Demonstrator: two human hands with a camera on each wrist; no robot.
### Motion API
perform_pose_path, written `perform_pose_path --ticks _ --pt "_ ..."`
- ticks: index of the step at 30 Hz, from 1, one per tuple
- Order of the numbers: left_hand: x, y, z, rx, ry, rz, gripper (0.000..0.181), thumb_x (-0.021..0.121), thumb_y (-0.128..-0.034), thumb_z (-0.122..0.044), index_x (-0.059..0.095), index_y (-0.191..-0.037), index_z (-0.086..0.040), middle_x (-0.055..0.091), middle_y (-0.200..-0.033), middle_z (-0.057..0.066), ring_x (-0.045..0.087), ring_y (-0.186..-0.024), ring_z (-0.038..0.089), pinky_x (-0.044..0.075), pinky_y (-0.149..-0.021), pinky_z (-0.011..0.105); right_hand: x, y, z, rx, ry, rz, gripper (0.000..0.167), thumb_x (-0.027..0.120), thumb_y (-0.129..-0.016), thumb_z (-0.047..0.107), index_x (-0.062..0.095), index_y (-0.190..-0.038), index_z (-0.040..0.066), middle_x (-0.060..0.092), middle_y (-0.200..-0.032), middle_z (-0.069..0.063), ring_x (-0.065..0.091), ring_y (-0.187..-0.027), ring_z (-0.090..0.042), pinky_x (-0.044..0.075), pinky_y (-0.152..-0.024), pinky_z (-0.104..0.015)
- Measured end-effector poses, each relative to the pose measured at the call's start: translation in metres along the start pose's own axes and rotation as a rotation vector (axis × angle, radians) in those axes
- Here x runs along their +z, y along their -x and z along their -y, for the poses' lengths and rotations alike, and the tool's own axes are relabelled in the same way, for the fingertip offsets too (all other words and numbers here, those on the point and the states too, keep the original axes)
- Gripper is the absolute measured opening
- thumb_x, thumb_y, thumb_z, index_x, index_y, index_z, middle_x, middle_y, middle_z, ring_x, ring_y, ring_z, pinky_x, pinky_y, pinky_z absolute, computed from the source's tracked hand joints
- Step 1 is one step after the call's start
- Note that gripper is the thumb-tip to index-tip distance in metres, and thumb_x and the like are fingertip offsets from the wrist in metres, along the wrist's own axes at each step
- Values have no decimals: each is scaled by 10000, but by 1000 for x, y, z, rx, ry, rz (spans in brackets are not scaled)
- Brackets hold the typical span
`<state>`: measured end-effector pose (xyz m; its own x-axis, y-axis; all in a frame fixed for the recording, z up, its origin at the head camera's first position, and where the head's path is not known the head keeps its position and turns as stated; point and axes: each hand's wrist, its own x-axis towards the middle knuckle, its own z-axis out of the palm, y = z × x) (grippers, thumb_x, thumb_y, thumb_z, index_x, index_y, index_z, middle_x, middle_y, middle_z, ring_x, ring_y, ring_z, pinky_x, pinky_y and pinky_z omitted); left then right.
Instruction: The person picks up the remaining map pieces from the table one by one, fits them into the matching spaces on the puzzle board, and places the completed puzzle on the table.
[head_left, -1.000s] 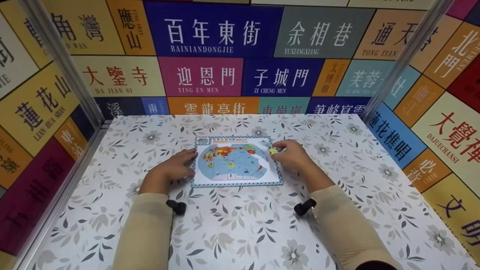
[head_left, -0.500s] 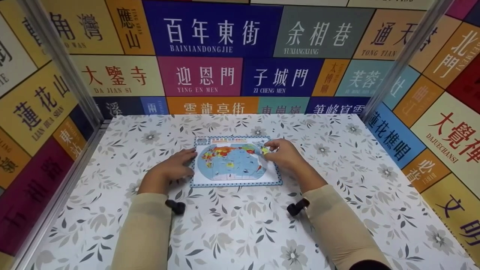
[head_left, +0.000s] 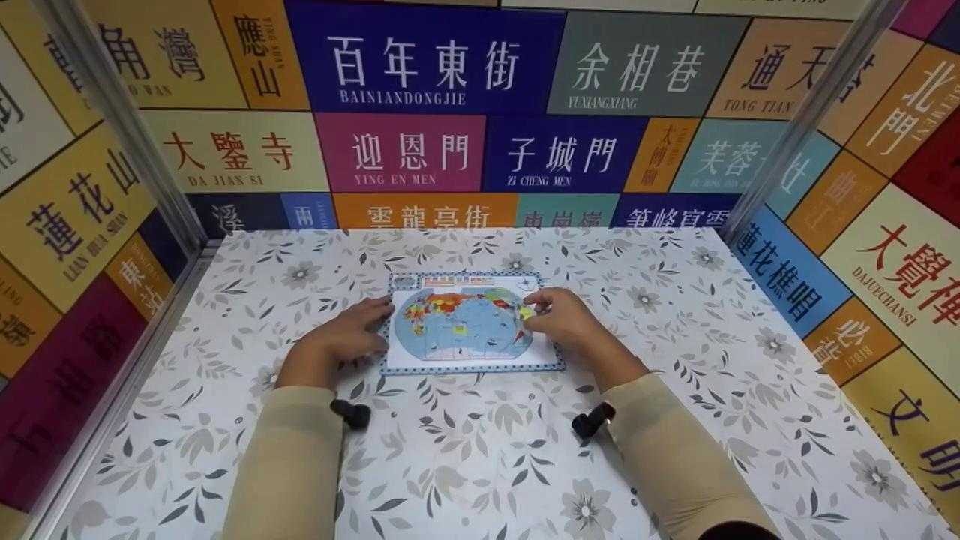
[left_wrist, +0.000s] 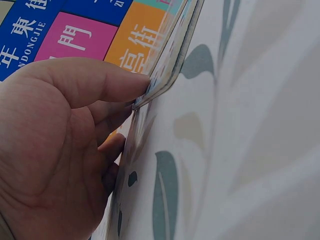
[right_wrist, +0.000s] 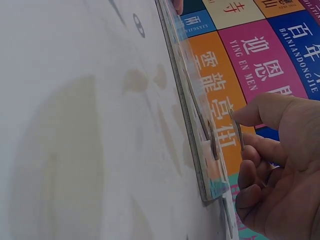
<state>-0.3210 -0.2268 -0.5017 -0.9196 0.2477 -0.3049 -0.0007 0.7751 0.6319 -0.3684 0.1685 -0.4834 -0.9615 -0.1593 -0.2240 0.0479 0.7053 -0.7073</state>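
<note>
A world-map puzzle board point(head_left: 474, 370) with a dotted blue border lies flat on the flower-patterned desk point(head_left: 465, 457). At its 9 o'clock edge rests the left hand point(head_left: 345, 330), fingers relaxed and slightly spread; the left wrist view shows the thumb touching the board close to 1 corner. From 3 o'clock the right hand point(head_left: 564, 319) reaches over the board, its thumb and index finger narrowed on 1 thin puzzle piece point(head_left: 526, 311) showing yellow. The piece sits right at the fingertips, between 2 and 3 o'clock from the map's centre; the right wrist view shows it edge-on, apart from the board, with the other 3 fingers curled below. The 2 beige sleeves point(head_left: 289, 457) come in from 7 and 5 o'clock, and colourful lettered panels point(head_left: 427, 60) stand beyond the desk at 12 o'clock.
</note>
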Motion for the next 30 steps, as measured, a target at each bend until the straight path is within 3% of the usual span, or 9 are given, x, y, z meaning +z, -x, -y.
perform_pose_path --ticks 7,13,18,30 --pt "0 0 -1 -12 11 3 815 650 -957 -217 323 -1702 -271 120 -1828 -77 11 -1709 326 54 -1371 621 3 -1 -5 -26 32 -2 451 776 -877 218 737 -1321 155 623 -1224 -71 571 -1126 -241 502 -965 -369" --pt "0 0 0 -8 0 6 813 646 -961 -223 318 -1703 -270 122 -1827 -90 13 -1711 316 56 -1372 618 3 -1 -7 17 21 26 467 793 -887 243 722 -1342 170 625 -1273 -69 565 -1158 -240 499 -1010 -385" --pt "0 -1 0 -17 8 7 824 658 -952 -221 321 -1702 -286 115 -1827 -97 11 -1711 313 54 -1371 620 4 -1 -7 47 5 37 484 827 -875 253 720 -1340 176 633 -1282 -61 579 -1162 -236 511 -999 -377" --pt "1 -2 -2 -36 -6 -2 798 643 -968 -224 328 -1700 -276 147 -1821 -98 27 -1713 294 70 -1373 620 5 -2 -10 29 19 53 491 841 -885 239 719 -1355 170 646 -1252 -57 582 -1123 -233 516 -944 -365"
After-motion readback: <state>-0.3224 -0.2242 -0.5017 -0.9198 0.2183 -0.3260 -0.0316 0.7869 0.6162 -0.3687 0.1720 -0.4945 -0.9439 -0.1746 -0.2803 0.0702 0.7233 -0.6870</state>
